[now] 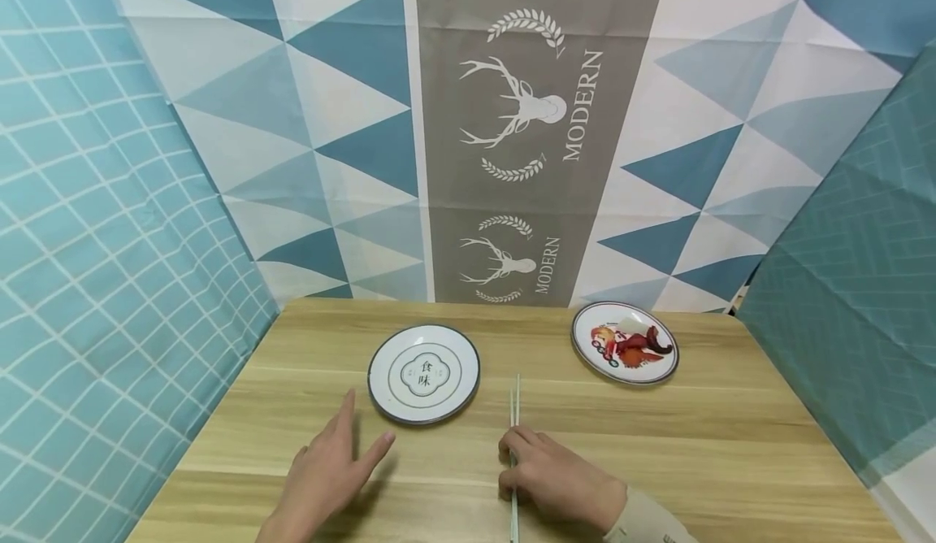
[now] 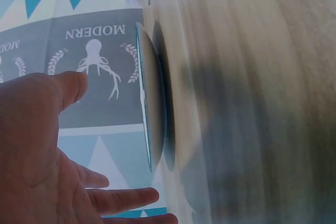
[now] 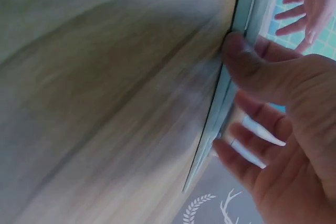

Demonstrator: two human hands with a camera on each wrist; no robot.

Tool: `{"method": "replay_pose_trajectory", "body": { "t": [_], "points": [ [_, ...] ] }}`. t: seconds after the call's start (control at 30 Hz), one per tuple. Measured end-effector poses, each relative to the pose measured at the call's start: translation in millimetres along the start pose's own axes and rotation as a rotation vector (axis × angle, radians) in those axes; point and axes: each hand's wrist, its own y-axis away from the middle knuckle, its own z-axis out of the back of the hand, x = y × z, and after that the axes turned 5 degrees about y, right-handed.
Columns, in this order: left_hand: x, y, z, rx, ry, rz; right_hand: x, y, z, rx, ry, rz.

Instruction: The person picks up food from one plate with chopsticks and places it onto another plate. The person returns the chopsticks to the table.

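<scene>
A pair of pale green chopsticks lies lengthwise in front of the person, pointing toward the back wall. The right hand grips them near the middle, thumb on one side and fingertips on the other. In the right wrist view, the chopsticks run close along the wooden surface between thumb and fingers. The left hand holds nothing; its thumb and fingers are spread just short of a white plate with a dark rim and two printed characters. That plate appears edge-on beyond the fingers in the left wrist view.
A second white plate with a dark rim stands at the back right, bearing red, orange and brown shapes. Both plates are on a wood-grain table. Patterned cloth hangs behind, with tiled-print cloth along the left side.
</scene>
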Motion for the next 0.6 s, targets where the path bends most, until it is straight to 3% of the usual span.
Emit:
{"method": "replay_pose_trajectory", "body": {
  "t": [0.2, 0.37, 0.47, 0.6],
  "points": [
    [1.8, -1.2, -2.9, -0.012, 0.003, -0.006, -1, 0.3, 1, -0.047, -0.082, 0.033],
    [3.0, -1.5, -4.5, -0.014, 0.012, -0.003, -3, -3.4, 13, -0.163, -0.154, 0.064],
    [3.3, -2.5, -5.1, -0.018, 0.012, -0.002, -6, -5.7, 27, -0.225, -0.221, 0.048],
    [3.0, -4.1, -6.7, -0.022, 0.008, -0.007, -11, -5.1, 45, -0.31, -0.318, -0.041]
  ]
}}
